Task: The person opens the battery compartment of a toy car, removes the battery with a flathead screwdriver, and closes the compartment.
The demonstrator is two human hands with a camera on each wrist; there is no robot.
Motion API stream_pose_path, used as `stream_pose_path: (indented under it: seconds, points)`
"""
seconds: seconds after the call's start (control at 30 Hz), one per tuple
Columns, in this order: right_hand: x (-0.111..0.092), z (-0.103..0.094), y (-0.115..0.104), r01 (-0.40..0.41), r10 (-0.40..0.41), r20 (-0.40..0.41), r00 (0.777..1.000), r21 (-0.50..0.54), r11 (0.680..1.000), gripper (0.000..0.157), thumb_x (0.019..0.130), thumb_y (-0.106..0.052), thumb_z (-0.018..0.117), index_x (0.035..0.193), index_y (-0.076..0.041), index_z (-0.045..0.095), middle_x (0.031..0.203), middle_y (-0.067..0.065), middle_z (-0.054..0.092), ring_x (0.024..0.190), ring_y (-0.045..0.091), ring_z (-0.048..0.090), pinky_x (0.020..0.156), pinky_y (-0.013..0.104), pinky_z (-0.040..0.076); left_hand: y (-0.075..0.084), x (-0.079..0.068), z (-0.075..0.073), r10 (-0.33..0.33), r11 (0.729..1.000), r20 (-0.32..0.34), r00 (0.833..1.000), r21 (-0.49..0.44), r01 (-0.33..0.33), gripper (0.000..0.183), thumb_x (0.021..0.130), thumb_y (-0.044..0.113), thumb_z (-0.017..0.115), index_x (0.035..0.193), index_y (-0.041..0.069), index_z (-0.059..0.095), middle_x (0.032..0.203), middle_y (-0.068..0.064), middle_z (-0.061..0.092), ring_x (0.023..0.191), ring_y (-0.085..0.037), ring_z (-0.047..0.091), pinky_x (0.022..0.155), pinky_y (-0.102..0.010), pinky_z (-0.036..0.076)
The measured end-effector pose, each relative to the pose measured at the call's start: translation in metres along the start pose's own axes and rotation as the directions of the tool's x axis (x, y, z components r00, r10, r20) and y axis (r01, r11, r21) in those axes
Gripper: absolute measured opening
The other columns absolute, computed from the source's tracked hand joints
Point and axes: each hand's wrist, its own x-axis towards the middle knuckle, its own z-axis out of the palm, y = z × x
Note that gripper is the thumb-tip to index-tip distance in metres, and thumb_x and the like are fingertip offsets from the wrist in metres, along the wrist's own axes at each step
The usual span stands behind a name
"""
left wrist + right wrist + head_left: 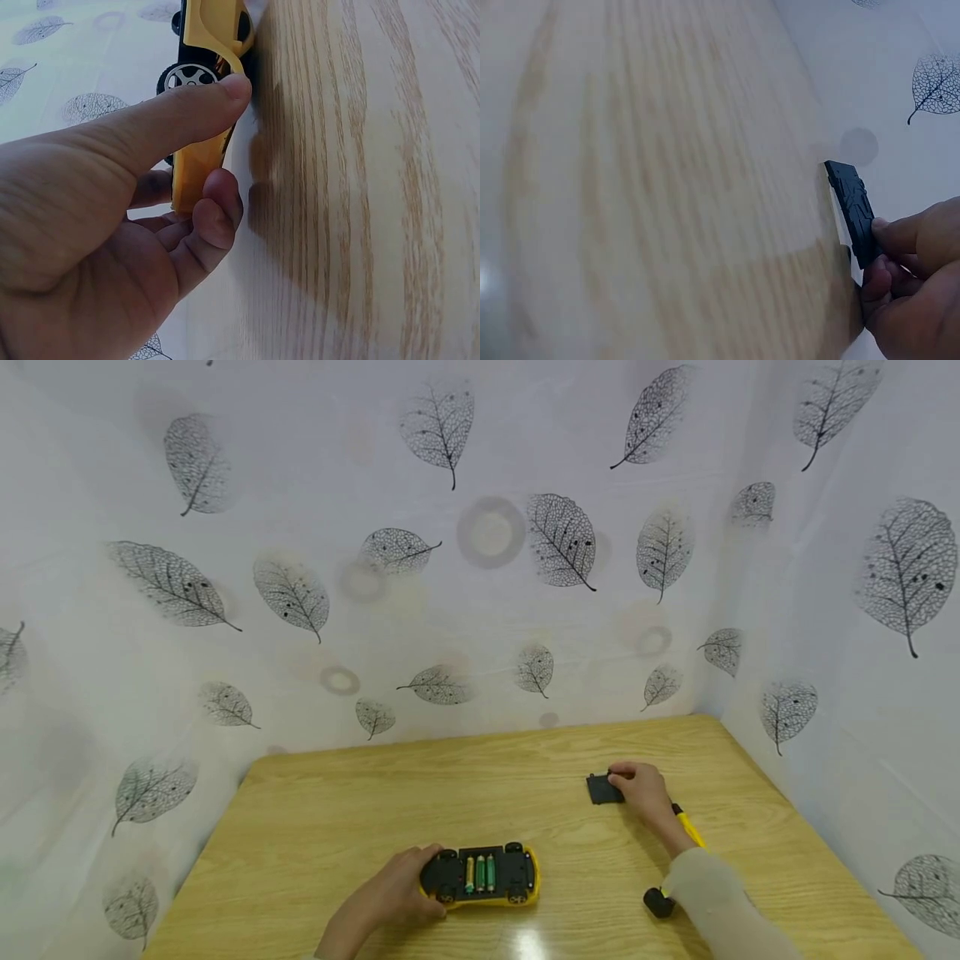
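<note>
A yellow toy car [512,872] lies upside down on the table, its black underside up and several green batteries [481,873] showing in the uncovered compartment. My left hand [401,885] grips the car's left end; in the left wrist view the thumb lies along its yellow side by a wheel [189,77]. At the right, my right hand [642,789] pinches a flat black battery cover [603,789] by its edge between thumb and fingers. In the right wrist view the cover [850,210] is tilted, its ribbed face visible. Whether it touches the table cannot be told.
A yellow and black tool, perhaps a screwdriver [690,829], lies partly hidden under my right forearm, with a black knob-like end [658,902] nearby. The wooden table [420,793] is bordered by white leaf-printed sheets [480,610] at the back and sides.
</note>
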Motion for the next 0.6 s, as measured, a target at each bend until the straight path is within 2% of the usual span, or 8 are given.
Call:
stream_pose_path:
  seconds: [0.23,0.6]
  points:
    - [-0.0037,0.0018,-0.0029,-0.019,0.019,-0.032,0.999,-0.009,1.000,0.031,0.104,-0.013,0.062,0.129,0.006,0.068,0.122,0.025,0.069,0.113,0.041,0.065,0.091,0.050,0.053,0.0002,-0.0015,-0.0005,-0.012,1.000,-0.002,1.000,0.006,0.012,0.081,0.077,0.021,0.093,0.143,-0.006,0.053,0.116,-0.014,0.063,0.100,-0.026,0.058,0.086,-0.048,0.052]
    - [-0.0037,0.0036,-0.0031,-0.013,0.011,-0.066,0.998,-0.028,1.000,0.032,0.103,-0.012,0.064,0.128,0.007,0.067,0.118,0.024,0.071,0.109,0.040,0.067,0.086,0.047,0.056,0.0002,-0.0018,0.0000,0.002,1.000,-0.006,1.000,0.010,-0.002,0.081,0.077,0.021,0.093,0.142,-0.005,0.053,0.114,-0.012,0.063,0.098,-0.024,0.058,0.083,-0.045,0.053]
